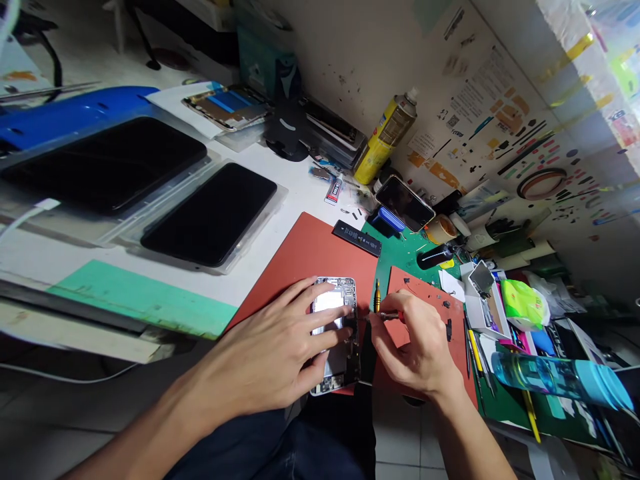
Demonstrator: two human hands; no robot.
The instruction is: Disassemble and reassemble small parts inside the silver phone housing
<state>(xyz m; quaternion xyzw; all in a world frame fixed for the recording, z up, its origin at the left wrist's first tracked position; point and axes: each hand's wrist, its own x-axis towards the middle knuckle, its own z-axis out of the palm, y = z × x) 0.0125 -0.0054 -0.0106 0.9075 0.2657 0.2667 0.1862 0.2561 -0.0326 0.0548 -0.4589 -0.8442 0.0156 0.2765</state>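
My left hand [295, 337] lies over an opened phone [327, 363], with its fingers apart and stretched across the bare inside of the frame. Light reflects off the phone's silvery inner area, and small parts line its edges. Close to the phone's right edge, my right hand [415, 340] is closed in a pinch around a thin screwdriver-like tool [393, 315] with a red part. The tool points left toward the frame; its tip is too small to make out. A gold screwdriver [377, 293] rests just beyond my right fingertips. Behind the phone lies a black phone battery [357, 238].
Red mats [300, 260] cover the work area. Two dark-screened phones [210, 213] rest on clear boxes at left. Behind stand a yellow spray can [387, 137] and a propped phone [405, 203]. A blue bottle [560, 380] and several tools lie at right.
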